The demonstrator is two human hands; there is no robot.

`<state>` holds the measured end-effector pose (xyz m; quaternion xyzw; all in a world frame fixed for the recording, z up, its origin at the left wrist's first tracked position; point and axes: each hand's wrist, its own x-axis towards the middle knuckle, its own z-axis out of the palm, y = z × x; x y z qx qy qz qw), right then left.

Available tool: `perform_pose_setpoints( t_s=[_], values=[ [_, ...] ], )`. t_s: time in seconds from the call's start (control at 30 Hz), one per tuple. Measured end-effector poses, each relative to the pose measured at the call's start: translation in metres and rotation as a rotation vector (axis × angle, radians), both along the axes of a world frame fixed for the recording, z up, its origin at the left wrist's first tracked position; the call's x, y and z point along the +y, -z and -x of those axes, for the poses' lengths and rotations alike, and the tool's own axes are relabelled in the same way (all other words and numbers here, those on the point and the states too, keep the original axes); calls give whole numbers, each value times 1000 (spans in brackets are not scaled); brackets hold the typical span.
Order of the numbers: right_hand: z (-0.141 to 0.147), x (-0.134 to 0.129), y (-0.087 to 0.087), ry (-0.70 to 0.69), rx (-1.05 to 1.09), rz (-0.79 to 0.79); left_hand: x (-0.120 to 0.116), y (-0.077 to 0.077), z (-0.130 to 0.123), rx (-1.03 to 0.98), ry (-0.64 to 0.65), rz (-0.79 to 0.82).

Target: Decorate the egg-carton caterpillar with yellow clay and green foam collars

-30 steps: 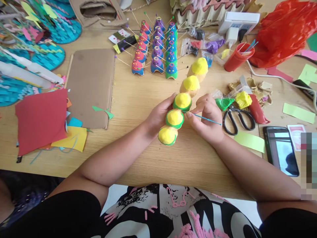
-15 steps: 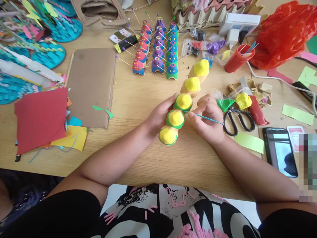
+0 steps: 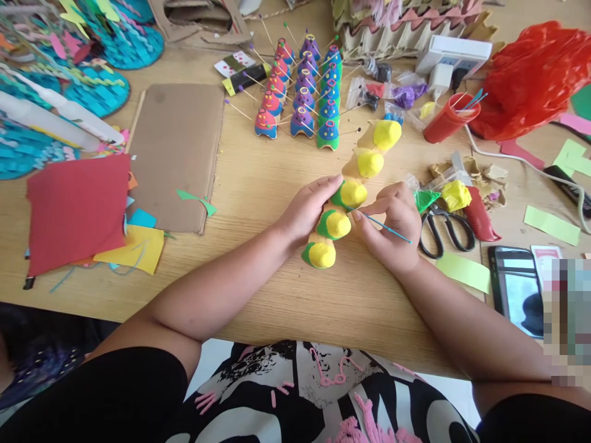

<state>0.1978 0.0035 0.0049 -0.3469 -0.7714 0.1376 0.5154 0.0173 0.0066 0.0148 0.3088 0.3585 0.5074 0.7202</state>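
My left hand (image 3: pixel 305 212) is closed around the left side of an egg-carton strip (image 3: pixel 339 225), its thumb along the top near the middle bump. Every bump of the strip has a yellow clay-like cap. The three nearest also carry green on their lower sides, while the two farther ones show bare tan carton. In my right hand (image 3: pixel 392 224), a thin blue stick (image 3: pixel 386 229) is pinched between thumb and fingers. Its inner end is at the right side of the middle bump; whether it touches there I cannot tell.
Finished caterpillar-like carton strips (image 3: pixel 302 92) stand in rows beyond. Black-handled scissors (image 3: pixel 446 231), yellow clay (image 3: pixel 456 195) and green clay (image 3: pixel 425 199) lie right, near a phone (image 3: pixel 517 292) and a red cup (image 3: pixel 450 118). At left are cardboard (image 3: pixel 178 154) and red paper (image 3: pixel 78 212).
The strip has been rolled toward the right, so more of its green left sides shows. Both hands keep their holds. The whole view has shifted slightly.
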Motion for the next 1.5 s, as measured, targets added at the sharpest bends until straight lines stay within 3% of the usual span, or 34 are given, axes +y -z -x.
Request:
perform_pose_setpoints(
  t_s=[0.27,0.57,0.93,1.5],
  values=[
    [0,-1,-4,-12,-67,-30,1,2,1,70,-43,-60],
    [1,5,4,-81,98,125,6,5,2,128,-86,-159],
    [3,4,6,-70,111,258,8,11,1,129,-77,-163],
    [5,4,5,-34,121,248,7,9,2,156,-43,-207]
  ],
)
